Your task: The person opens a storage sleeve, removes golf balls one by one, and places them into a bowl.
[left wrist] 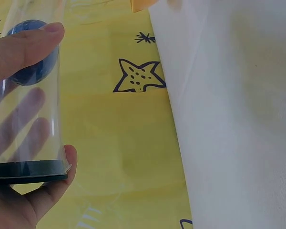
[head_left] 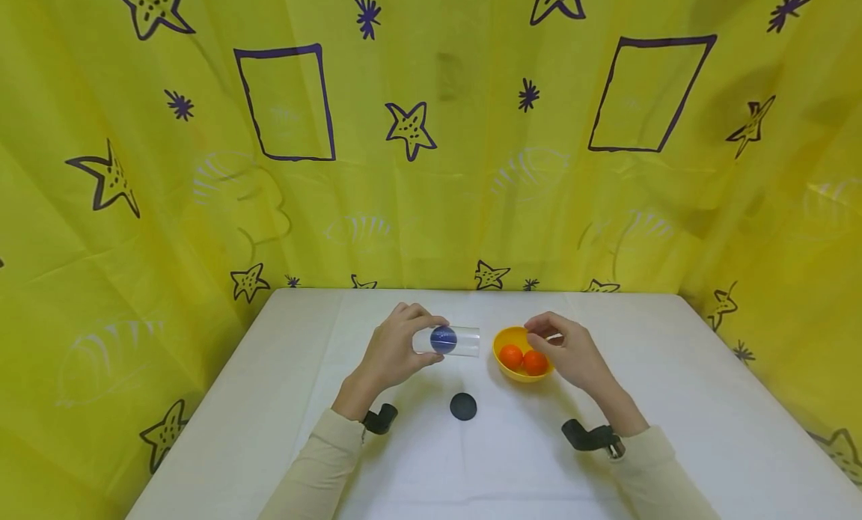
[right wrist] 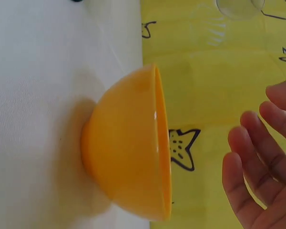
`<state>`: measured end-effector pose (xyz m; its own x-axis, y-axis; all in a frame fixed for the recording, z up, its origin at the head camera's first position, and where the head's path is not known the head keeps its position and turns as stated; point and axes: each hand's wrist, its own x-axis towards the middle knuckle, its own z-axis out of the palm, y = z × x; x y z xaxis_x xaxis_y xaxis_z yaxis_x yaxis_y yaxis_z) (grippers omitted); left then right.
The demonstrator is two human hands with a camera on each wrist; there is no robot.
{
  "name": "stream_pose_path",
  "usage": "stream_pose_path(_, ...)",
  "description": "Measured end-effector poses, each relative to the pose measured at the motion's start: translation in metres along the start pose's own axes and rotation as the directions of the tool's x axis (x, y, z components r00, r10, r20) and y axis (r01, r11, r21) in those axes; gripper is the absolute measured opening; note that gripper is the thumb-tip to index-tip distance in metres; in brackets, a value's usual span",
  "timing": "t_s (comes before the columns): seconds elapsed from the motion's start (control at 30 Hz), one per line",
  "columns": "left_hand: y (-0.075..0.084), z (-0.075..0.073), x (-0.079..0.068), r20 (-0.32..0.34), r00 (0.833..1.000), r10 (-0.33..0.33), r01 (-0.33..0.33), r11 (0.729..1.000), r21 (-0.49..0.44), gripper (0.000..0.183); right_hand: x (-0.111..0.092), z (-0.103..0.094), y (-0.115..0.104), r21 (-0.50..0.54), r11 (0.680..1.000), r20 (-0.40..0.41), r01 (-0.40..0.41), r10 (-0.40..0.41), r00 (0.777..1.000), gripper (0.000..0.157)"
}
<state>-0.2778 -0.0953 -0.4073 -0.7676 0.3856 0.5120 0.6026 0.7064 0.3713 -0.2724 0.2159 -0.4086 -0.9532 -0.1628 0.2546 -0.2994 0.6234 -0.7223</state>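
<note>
My left hand (head_left: 393, 346) grips a clear tube (head_left: 469, 342) above the table, holding it on its side in the head view. Inside the tube sits a dark blue ball (head_left: 443, 340). The left wrist view shows a dark cap (left wrist: 31, 171) on one end of the tube, with the thumb across the wall by the ball. My right hand (head_left: 564, 352) hovers over the right side of a yellow bowl (right wrist: 126, 145), fingers loosely bent and nothing seen between them. Two orange balls (head_left: 511, 357) lie in the bowl.
A flat black disc (head_left: 463, 406) lies on the white table (head_left: 417, 468) between the two forearms, nearer than the bowl. Yellow curtains (head_left: 458, 206) with drawn stars hang behind the table and at both sides.
</note>
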Motion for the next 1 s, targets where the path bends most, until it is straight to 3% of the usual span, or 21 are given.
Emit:
stream_pose_path(0.17,0.002,-0.001,0.000,-0.003,1.000,0.010,-0.010,1.000,-0.003,0.047,-0.003,0.008,-0.009,0.060,0.997,0.085,0.043,-0.048,0.995,0.026)
stream_pose_path(0.4,0.007,0.000,0.000,0.038,0.999,0.015,-0.014,1.000,-0.007,0.044,-0.005,0.024,-0.012,0.106,0.988,0.203,0.109,-0.129,0.971,0.036)
stream_pose_path(0.57,0.008,0.002,-0.001,0.052,0.998,0.023,-0.024,1.000,0.008,0.044,-0.006,0.034,-0.014,0.148,0.982,0.233,0.115,-0.148,0.961,0.044)
stream_pose_path(1.0,0.007,0.005,-0.001,0.047,0.997,0.068,-0.069,0.997,0.037,0.046,-0.010,0.039,-0.018,0.128,0.987,0.259,0.095,-0.126,0.958,0.046)
